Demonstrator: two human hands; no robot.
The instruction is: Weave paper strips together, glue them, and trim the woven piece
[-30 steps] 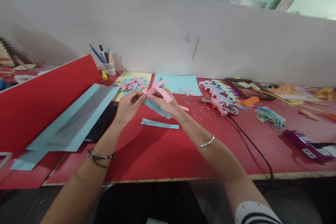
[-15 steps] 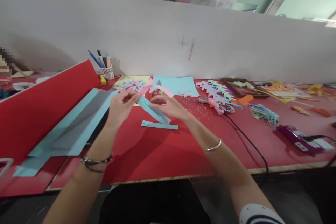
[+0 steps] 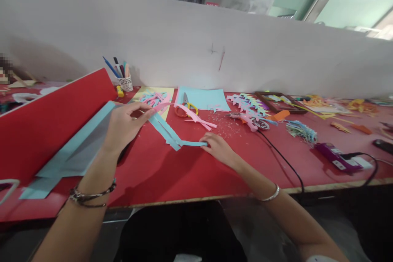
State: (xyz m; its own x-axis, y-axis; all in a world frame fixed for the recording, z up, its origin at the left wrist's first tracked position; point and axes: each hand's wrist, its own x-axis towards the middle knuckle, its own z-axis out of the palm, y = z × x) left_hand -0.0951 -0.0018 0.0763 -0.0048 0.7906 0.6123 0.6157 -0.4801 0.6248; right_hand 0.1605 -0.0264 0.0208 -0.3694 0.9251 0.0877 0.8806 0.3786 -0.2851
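Above the middle of the red table [image 3: 159, 184], the left hand [image 3: 125, 125] pinches a pink strip [image 3: 164, 105] and a blue strip [image 3: 164, 128], while the right hand [image 3: 219, 149] seems to pinch the right end of a second blue strip [image 3: 193, 143]. A red sign [image 3: 211, 4] at the far side bears marks too small to read. Scissors [image 3: 192, 109] lie beyond the strips, a pink glue gun [image 3: 247, 121] to the right, and the left forearm partly hides a blue-and-grey sheet [image 3: 87, 143].

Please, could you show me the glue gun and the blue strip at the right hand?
Glue gun [image 3: 251, 123], head view, on its pink body.
Blue strip [image 3: 193, 143], head view, on its visible middle.
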